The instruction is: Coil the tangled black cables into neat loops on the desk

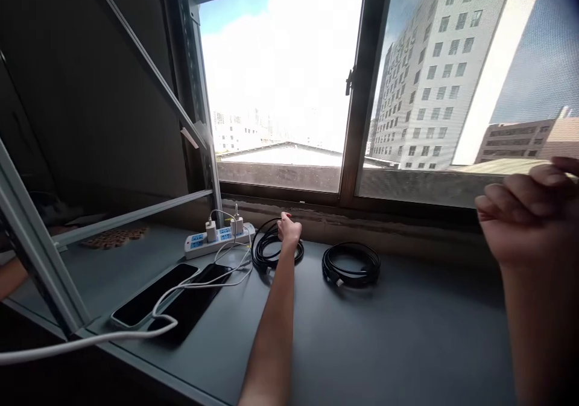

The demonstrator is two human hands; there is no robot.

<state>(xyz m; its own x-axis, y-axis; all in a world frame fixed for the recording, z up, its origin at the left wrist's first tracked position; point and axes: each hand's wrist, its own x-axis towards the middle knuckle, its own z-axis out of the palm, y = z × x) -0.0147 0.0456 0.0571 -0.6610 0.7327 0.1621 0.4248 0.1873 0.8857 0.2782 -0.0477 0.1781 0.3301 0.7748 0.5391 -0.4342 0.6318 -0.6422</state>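
Left hand reaches far out across the grey bench to the left black cable coil, its forearm running up from the bottom of the view. The fingers are bent over the coil's far right part; they look small and partly turned away, so I cannot tell whether they grip the cable or only lie over it. Right hand is raised at the right edge, in front of the window, with its fingers curled in toward the palm. Part of it runs into the dark edge of the view, and no object shows in it.

The left coil lies on the bench near the wall below the window, just right of a white power strip. To its right, apart from it, lies the right black cable coil, wound in a loose ring, with a connector at its near side.

Two white plugs stand in the strip. In front of it two dark-screened phones lie side by side, with white cables crossing over them. A metal frame rises at the left, and beyond it part of another person's arm shows.
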